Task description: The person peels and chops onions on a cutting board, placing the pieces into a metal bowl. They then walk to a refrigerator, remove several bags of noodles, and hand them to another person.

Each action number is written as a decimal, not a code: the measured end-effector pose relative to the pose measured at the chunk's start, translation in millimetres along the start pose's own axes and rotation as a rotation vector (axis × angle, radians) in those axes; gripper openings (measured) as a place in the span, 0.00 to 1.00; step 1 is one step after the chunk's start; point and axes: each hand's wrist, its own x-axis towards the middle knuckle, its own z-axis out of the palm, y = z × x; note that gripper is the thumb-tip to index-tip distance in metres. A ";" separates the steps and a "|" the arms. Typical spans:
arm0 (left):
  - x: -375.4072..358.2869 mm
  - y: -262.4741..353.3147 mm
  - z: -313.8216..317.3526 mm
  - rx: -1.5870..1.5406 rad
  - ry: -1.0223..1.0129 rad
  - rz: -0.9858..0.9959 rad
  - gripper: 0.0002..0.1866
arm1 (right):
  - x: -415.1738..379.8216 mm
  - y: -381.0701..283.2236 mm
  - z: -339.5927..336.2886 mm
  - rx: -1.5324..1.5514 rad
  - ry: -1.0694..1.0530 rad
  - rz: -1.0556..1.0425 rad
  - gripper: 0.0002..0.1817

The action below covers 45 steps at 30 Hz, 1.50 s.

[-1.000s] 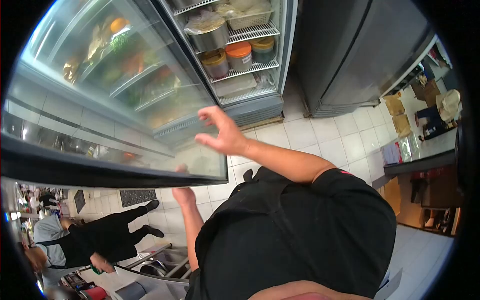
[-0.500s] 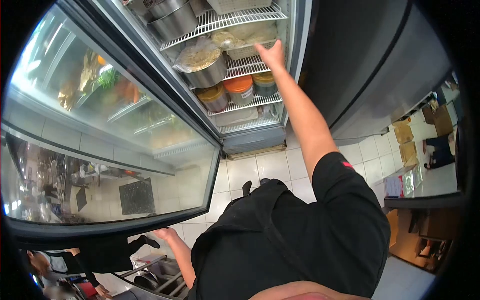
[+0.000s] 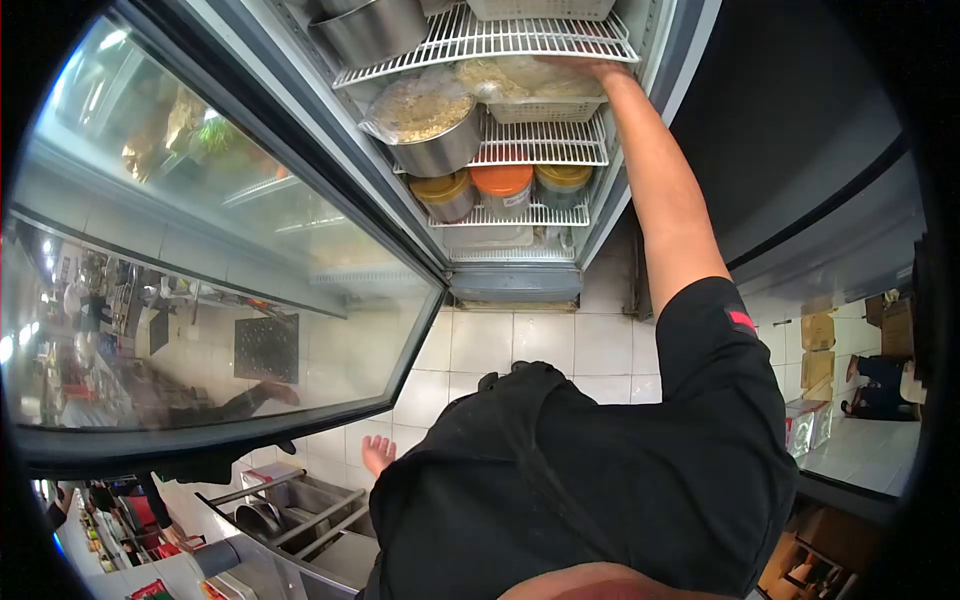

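My right hand [image 3: 592, 66] reaches into an upright fridge, just under the upper wire shelf. It lies over clear plastic bags of pale food [image 3: 520, 78] that rest in a white basket [image 3: 545, 111]. The shelf edge partly covers the fingers, which look stretched out; no grip on a bag shows. Left of the bags stands a steel pot [image 3: 438, 150] topped with chopped pale food under plastic film. Low at my left side, my left hand [image 3: 378, 455] hangs with fingers apart, holding nothing, below the edge of the swung-out glass door [image 3: 300, 270].
On the shelf below stand a jar with an orange lid [image 3: 502, 181] and two with yellow lids. Another steel pot [image 3: 375, 30] sits on the upper shelf. A metal rack [image 3: 300, 510] is at lower left. A person [image 3: 885, 375] is at far right.
My right hand has moved deeper into the fridge, over the bags. My left hand has come away from the door edge. The view has shifted, and the person at lower left is now mostly hidden.
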 end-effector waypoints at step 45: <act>-104.9 167.5 353.4 0.023 -1.034 0.238 0.19 | -127.6 -186.7 88.6 0.521 -0.107 0.003 0.34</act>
